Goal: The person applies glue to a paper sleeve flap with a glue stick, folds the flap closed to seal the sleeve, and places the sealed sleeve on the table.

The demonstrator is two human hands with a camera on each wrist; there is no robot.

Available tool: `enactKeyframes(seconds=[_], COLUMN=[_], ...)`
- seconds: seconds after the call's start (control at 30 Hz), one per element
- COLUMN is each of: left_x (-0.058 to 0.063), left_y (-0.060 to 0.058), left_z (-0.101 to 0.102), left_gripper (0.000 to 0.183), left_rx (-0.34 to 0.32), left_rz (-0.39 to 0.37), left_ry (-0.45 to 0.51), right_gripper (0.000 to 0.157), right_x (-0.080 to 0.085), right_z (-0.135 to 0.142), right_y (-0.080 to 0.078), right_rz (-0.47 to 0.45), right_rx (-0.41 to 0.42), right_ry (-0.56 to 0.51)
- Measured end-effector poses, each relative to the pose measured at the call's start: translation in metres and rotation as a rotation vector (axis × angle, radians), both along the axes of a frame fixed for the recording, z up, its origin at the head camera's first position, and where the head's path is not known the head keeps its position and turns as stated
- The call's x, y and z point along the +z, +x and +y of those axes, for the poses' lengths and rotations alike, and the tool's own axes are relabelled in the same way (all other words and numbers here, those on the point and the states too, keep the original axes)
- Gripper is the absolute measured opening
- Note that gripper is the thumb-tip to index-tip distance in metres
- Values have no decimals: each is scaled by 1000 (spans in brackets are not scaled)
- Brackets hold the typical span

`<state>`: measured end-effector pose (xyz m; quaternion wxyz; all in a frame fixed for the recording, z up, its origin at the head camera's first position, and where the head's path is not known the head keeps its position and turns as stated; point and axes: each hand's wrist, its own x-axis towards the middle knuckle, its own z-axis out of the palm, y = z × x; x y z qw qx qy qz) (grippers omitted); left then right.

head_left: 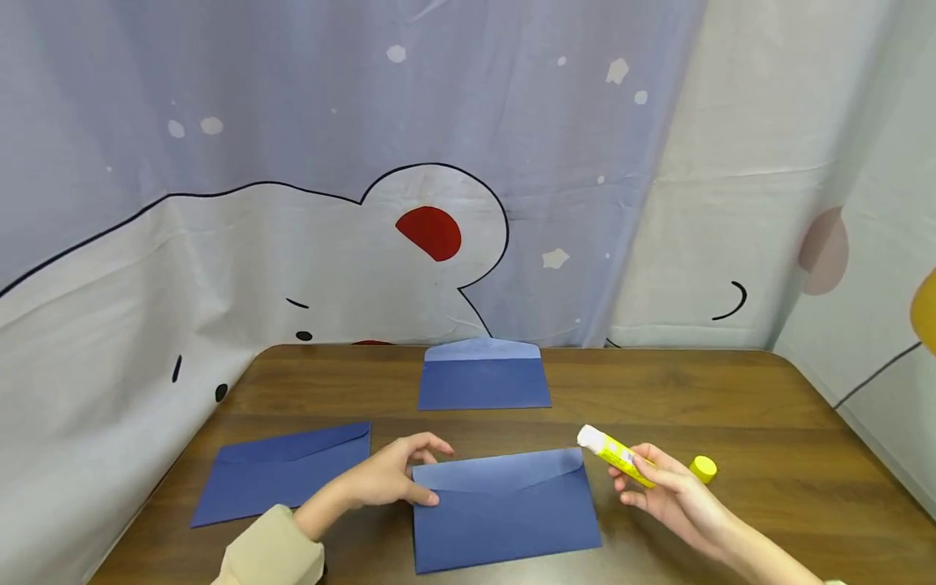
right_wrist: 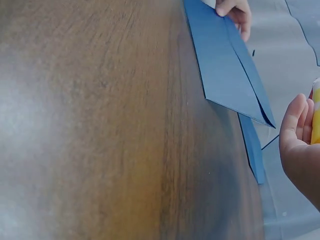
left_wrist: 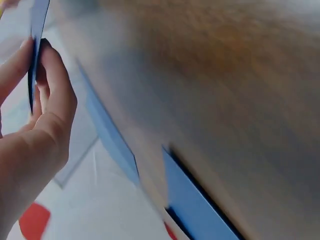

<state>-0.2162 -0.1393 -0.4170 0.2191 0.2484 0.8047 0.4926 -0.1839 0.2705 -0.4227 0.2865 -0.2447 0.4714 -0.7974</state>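
Note:
My left hand (head_left: 386, 474) pinches the left edge of a blue envelope (head_left: 512, 520), thumb on its front and fingers behind. The envelope's lighter flap lies folded toward me along its top. In the left wrist view the envelope (left_wrist: 36, 50) shows edge-on between thumb and fingers. Right of it, my right hand (head_left: 669, 491) holds a yellow glue stick (head_left: 620, 457), uncapped, its white end pointing up and left near the envelope's top right corner. Only part of the glue stick (right_wrist: 316, 117) shows in the right wrist view.
A yellow cap (head_left: 704, 468) sits on the wooden table (head_left: 790, 455) behind my right hand. Another blue envelope (head_left: 281, 471) lies at the left, partly behind my left forearm. A third envelope (head_left: 484, 386), its flap up, lies at the back edge before a patterned curtain (head_left: 307, 252).

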Motion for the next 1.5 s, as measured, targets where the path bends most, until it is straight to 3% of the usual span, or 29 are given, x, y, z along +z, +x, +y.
enactKeyframes(seconds=[0.17,0.3,0.47,0.67,0.77,0.97,1.13,1.23,1.3,1.5], left_x=[12,23,27,20,11,-7,-11,-11,-11,-8], left_y=[4,7,8,6,6,5,7,7,7,8], left_z=[-35,-73,-124,-182,-201,-228,-243,-245,-244,-239], left_gripper=[63,67,70,61,64,76,79,81,81,70], left_rx=[108,222,329,458,510,512,523,558,587,644], left_rz=[-113,-113,-94,-68,-100,-195,-257,-217,-150,164], left_ry=[120,132,131,70,20,-50,-100,-173,-233,-468], right_gripper=[36,39,42,41,41,43,42,42,43,45], right_x=[1,-4,-10,-13,-15,-18,-16,-16,-17,-18], right_z=[4,9,13,14,16,16,11,9,8,8], right_y=[8,12,15,15,16,18,17,16,15,14], right_rz=[-3,-5,-1,-22,-40,-15,5,36,48,85], right_rx=[43,75,106,119,136,168,164,145,150,154], right_ry=[-58,-88,-135,-169,-181,-206,-200,-192,-217,-267])
